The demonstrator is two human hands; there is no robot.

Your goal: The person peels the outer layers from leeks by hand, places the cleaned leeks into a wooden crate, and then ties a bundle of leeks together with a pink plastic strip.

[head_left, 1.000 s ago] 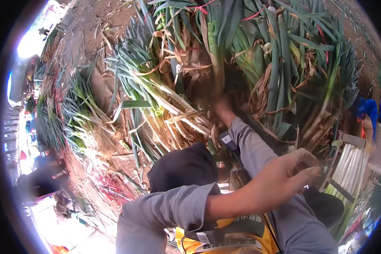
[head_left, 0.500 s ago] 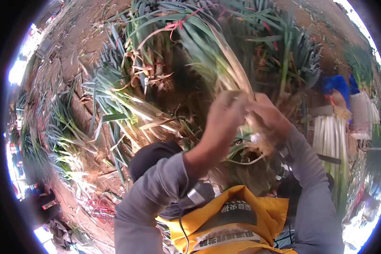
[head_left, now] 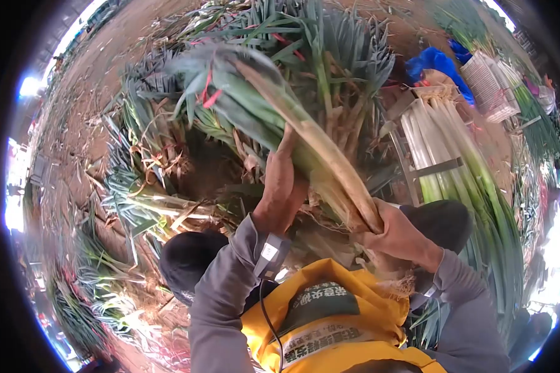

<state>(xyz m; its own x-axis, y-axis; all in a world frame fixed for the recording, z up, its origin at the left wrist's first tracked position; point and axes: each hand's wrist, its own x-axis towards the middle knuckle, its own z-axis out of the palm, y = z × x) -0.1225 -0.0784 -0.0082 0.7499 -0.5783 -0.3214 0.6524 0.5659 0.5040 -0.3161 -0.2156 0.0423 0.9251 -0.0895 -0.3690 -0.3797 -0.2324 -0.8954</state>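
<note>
- Leek bundle [head_left: 317, 146] is up in the air, slanting from leafy tops at the far left down to the pale root end at the near right. It hangs above the heap of leeks [head_left: 149, 199] on the dirt ground [head_left: 87, 105].
- Left hand [head_left: 280, 186] is clenched round the middle of the stalks.
- Right hand [head_left: 397, 235] is wrapped tight on the root end, just over the yellow apron [head_left: 330, 311].
- Trimmed white leeks [head_left: 445, 149] lie in a rack off to the right, with a blue cloth [head_left: 435, 62] and a white basket [head_left: 491, 84] beyond them.
</note>
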